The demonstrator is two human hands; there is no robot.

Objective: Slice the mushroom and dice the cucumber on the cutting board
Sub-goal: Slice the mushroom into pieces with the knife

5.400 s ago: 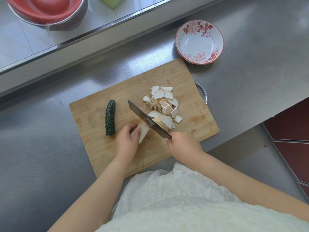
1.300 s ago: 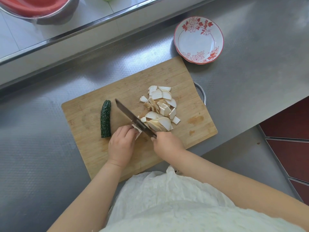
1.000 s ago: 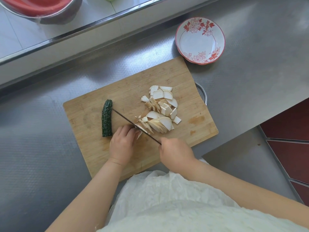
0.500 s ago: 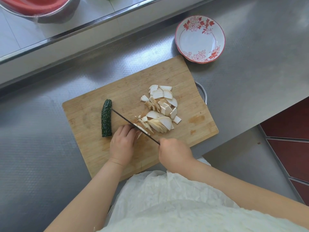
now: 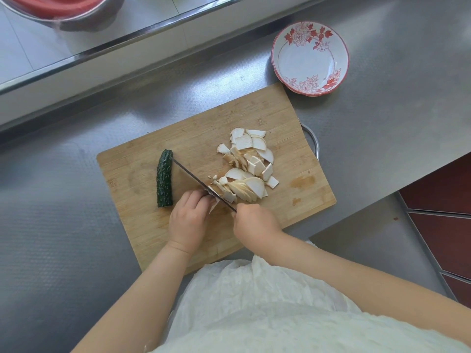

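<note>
A wooden cutting board lies on the steel counter. On it, a pile of white mushroom slices spreads to the right of the knife. My right hand grips the knife handle, and the blade stands edge-down with its tip near the cucumber. My left hand holds the last small mushroom piece with curled fingers against the blade's left side; the piece is mostly hidden. A dark green cucumber piece lies whole at the board's left.
A white bowl with red flowers stands past the board's far right corner. A metal basin with a red bowl inside sits on the raised ledge at the far left. The counter edge drops off at the right.
The knife has turned from flat-tilted to edge-down and cut further through the mushroom piece under my left hand. The slice pile has grown slightly. The cucumber has not moved.
</note>
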